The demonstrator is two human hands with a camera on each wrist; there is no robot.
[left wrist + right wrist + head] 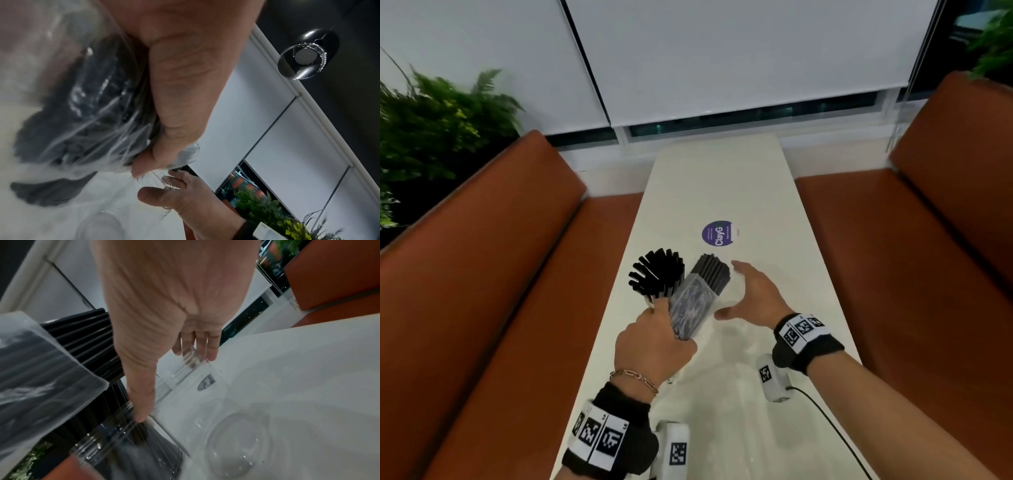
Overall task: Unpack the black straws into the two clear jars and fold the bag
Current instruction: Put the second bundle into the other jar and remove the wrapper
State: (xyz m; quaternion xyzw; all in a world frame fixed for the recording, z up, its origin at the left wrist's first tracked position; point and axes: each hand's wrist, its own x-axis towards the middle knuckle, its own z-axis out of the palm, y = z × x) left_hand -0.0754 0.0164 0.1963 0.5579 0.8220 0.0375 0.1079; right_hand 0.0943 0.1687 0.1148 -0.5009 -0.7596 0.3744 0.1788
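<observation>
My left hand [657, 339] grips a clear plastic bag [690, 308] of black straws, tilted up and to the right. The straw ends [715, 274] stick out of the bag's open top. In the left wrist view my fingers [185, 81] wrap the crinkled bag [82, 113]. Left of the bag, one clear jar [657, 274] stands full of fanned black straws. My right hand [750, 298] spans the mouth of the empty clear jar [236, 444], thumb [141, 415] on the near rim and fingers [211, 352] on the far rim. The bag's straws [88, 340] hang just left of that hand.
The narrow white table [722, 171] runs away from me, with a round purple sticker [717, 233] beyond the jars. Orange-brown benches [482, 274] [911, 274] flank it. Plants [431, 130] stand at the far left. A black cable [825, 411] trails from my right wrist.
</observation>
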